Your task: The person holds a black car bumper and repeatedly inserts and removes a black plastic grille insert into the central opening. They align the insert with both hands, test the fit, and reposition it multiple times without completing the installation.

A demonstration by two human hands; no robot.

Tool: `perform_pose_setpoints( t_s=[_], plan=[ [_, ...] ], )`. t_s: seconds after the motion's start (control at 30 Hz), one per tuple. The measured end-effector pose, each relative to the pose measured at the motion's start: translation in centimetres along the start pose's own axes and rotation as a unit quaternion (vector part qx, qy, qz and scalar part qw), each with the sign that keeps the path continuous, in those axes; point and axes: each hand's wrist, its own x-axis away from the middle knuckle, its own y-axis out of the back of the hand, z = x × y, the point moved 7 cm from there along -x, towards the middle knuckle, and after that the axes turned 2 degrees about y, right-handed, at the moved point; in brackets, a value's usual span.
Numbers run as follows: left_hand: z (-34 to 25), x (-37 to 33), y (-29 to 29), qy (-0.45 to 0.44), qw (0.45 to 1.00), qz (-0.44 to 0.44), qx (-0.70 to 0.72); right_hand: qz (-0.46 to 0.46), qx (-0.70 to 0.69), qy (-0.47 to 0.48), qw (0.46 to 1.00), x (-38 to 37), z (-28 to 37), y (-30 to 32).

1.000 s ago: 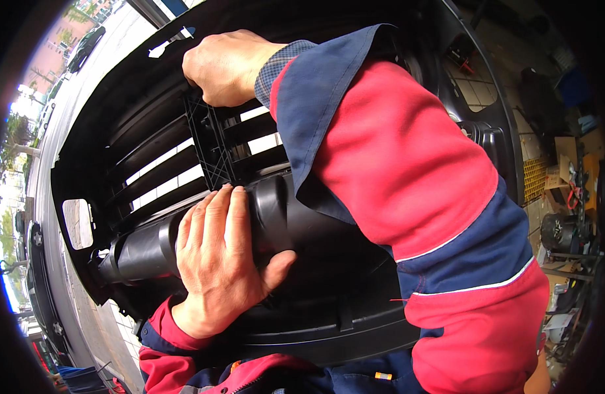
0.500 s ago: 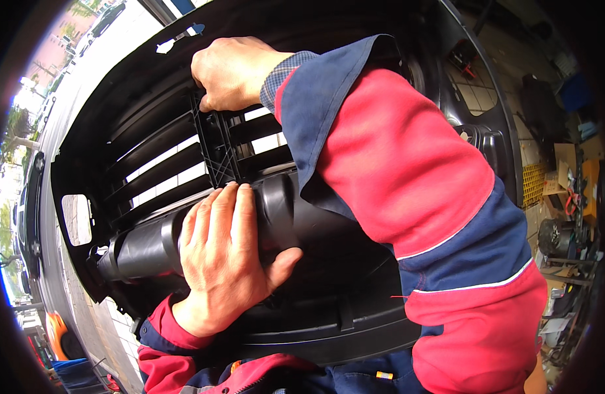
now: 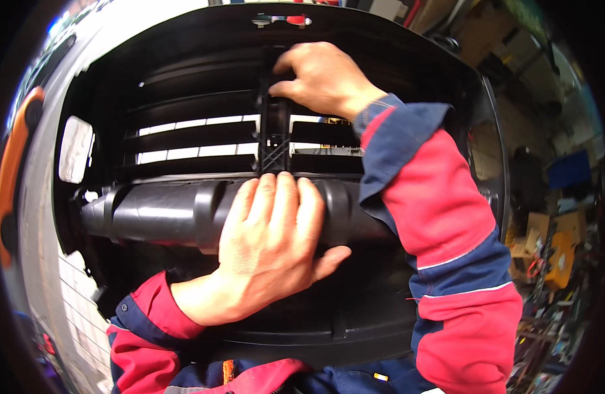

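Head view: cross-ribbed black plastic strut point(image 3: 274, 154) running near to far.
Right hand point(image 3: 322, 75) at its far end, fingers parted, contact unclear; left hand point(image 3: 266, 243) flat, unclenched, on the rounded black plastic bar point(image 3: 155, 213) at its near end.

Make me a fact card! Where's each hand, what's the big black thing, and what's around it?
Left hand grip: palm down on the long, rounded black plastic bar
Right hand grip: open, near the upright black lattice strut; touching unclear
Big thing: large black plastic panel with horizontal slats
Left background: blurry orange car
Right background: brown cardboard box
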Motion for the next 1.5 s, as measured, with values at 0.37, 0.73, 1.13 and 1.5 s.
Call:
perform_pose_setpoints(
  t_s=[0.37,0.73,1.13,1.5],
  plan=[
    [-0.3,0.0,-0.6,0.007,0.998,-0.020,-0.062,-0.016,-0.045,0.003,0.999,1.0,0.1,0.8],
    [-0.9,-0.3,0.0,0.027,0.994,-0.040,-0.097,-0.018,-0.024,0.001,1.000,0.7,0.6,1.5],
    [-0.6,-0.3,-0.1,0.022,0.994,-0.040,-0.101,-0.002,-0.016,0.035,0.999,0.7,0.8,1.4],
    [-0.7,-0.2,0.4,0.025,0.998,-0.026,-0.058,-0.044,0.016,-0.011,0.999,0.6,0.8,2.1]
  ],
)
